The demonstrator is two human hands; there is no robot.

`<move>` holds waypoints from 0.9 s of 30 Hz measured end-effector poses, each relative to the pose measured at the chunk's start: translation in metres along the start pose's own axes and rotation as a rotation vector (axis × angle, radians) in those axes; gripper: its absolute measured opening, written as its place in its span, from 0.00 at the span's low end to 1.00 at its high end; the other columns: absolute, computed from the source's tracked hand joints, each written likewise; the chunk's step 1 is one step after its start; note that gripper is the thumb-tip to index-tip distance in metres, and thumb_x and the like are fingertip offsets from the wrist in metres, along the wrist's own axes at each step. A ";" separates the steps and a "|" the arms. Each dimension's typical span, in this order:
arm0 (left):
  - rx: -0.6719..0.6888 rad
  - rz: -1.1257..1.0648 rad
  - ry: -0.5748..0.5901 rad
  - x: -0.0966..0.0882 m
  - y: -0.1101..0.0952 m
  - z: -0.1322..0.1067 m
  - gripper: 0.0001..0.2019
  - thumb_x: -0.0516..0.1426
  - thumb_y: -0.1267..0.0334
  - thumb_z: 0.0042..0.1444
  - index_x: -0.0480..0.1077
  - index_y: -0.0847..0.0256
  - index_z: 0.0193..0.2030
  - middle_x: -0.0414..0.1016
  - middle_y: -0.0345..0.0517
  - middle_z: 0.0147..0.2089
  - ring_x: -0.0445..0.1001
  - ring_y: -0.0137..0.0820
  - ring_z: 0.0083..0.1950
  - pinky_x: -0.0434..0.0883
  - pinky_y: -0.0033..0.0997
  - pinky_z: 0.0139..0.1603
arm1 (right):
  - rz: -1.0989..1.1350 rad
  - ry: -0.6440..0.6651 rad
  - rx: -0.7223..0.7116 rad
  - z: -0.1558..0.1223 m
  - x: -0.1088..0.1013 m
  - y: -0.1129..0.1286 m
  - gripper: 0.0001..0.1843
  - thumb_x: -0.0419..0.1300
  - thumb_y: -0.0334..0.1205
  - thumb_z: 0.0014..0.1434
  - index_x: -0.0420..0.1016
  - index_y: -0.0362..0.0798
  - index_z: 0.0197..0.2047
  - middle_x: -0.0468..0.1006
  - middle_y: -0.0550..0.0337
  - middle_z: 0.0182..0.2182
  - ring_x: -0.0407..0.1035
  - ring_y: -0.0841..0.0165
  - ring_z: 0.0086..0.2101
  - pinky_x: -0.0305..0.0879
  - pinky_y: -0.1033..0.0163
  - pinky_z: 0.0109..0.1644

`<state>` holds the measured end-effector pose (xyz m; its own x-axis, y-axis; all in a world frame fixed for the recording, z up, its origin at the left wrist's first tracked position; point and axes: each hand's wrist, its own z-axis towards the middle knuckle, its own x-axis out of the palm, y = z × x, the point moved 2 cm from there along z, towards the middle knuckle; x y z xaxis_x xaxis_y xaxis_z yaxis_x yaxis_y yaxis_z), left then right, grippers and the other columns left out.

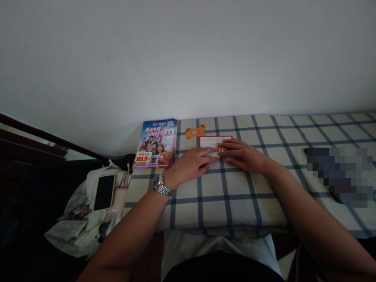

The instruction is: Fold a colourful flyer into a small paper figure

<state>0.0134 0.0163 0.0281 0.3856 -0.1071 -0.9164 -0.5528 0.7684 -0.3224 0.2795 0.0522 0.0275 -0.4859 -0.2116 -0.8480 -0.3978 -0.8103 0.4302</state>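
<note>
My left hand [190, 162] and right hand [246, 156] lie over the card [213, 139], fingers slightly parted; I can't tell whether they grip it. Flyers [155, 143] sit left of the card.

Shows glossy paper in the flyers [158, 137], smooth paper in the card [209, 142], matt weave in the cloth [188, 203], shiny metal in the watch [162, 186].

Right hand [243, 156] on red-edged card [209, 142]
</note>
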 end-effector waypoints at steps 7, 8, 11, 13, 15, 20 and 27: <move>0.012 0.001 -0.031 0.001 0.000 0.000 0.20 0.59 0.68 0.70 0.72 0.48 0.66 0.68 0.45 0.74 0.70 0.40 0.72 0.71 0.53 0.73 | 0.010 -0.002 0.013 0.000 0.001 -0.002 0.23 0.64 0.39 0.70 0.78 0.63 0.66 0.74 0.59 0.69 0.65 0.53 0.69 0.60 0.35 0.75; 0.007 0.008 -0.036 0.002 -0.001 0.000 0.19 0.59 0.67 0.70 0.72 0.48 0.66 0.68 0.45 0.74 0.71 0.40 0.71 0.71 0.53 0.72 | 0.007 -0.002 0.016 0.000 0.001 -0.002 0.23 0.64 0.40 0.70 0.78 0.63 0.66 0.74 0.59 0.69 0.66 0.53 0.69 0.60 0.35 0.75; -0.005 0.032 -0.033 0.002 -0.003 0.001 0.19 0.58 0.67 0.71 0.72 0.48 0.66 0.68 0.43 0.73 0.72 0.41 0.70 0.72 0.52 0.71 | -0.005 -0.002 0.015 0.000 0.001 -0.002 0.22 0.63 0.40 0.71 0.78 0.61 0.66 0.74 0.57 0.69 0.66 0.52 0.69 0.61 0.36 0.75; -0.006 0.043 -0.025 0.002 -0.005 0.002 0.18 0.58 0.67 0.71 0.72 0.49 0.65 0.69 0.43 0.73 0.72 0.41 0.69 0.72 0.52 0.71 | -0.009 -0.007 0.013 0.000 0.001 -0.002 0.22 0.63 0.40 0.71 0.78 0.60 0.66 0.75 0.56 0.68 0.66 0.52 0.69 0.61 0.36 0.74; -0.008 0.053 -0.027 0.002 -0.005 0.002 0.18 0.58 0.66 0.71 0.72 0.49 0.65 0.69 0.44 0.73 0.72 0.41 0.69 0.72 0.52 0.70 | -0.006 -0.012 0.014 0.000 0.002 -0.001 0.22 0.63 0.40 0.71 0.78 0.61 0.66 0.75 0.57 0.68 0.66 0.52 0.69 0.62 0.36 0.74; -0.008 0.063 -0.036 0.001 -0.007 0.003 0.17 0.58 0.66 0.71 0.73 0.49 0.64 0.70 0.45 0.72 0.72 0.41 0.68 0.73 0.53 0.68 | -0.001 -0.021 0.013 0.000 0.002 -0.001 0.23 0.63 0.40 0.70 0.78 0.62 0.66 0.76 0.58 0.67 0.67 0.53 0.68 0.62 0.35 0.74; -0.022 0.093 0.006 -0.004 -0.009 0.003 0.15 0.59 0.63 0.72 0.74 0.47 0.63 0.68 0.43 0.73 0.70 0.45 0.69 0.71 0.54 0.66 | 0.003 -0.004 -0.009 0.001 0.004 -0.001 0.21 0.62 0.41 0.72 0.77 0.60 0.66 0.74 0.57 0.69 0.65 0.54 0.69 0.59 0.35 0.76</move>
<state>0.0186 0.0118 0.0351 0.3276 -0.0398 -0.9440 -0.6020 0.7613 -0.2410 0.2770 0.0532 0.0237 -0.4901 -0.2120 -0.8455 -0.3893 -0.8146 0.4300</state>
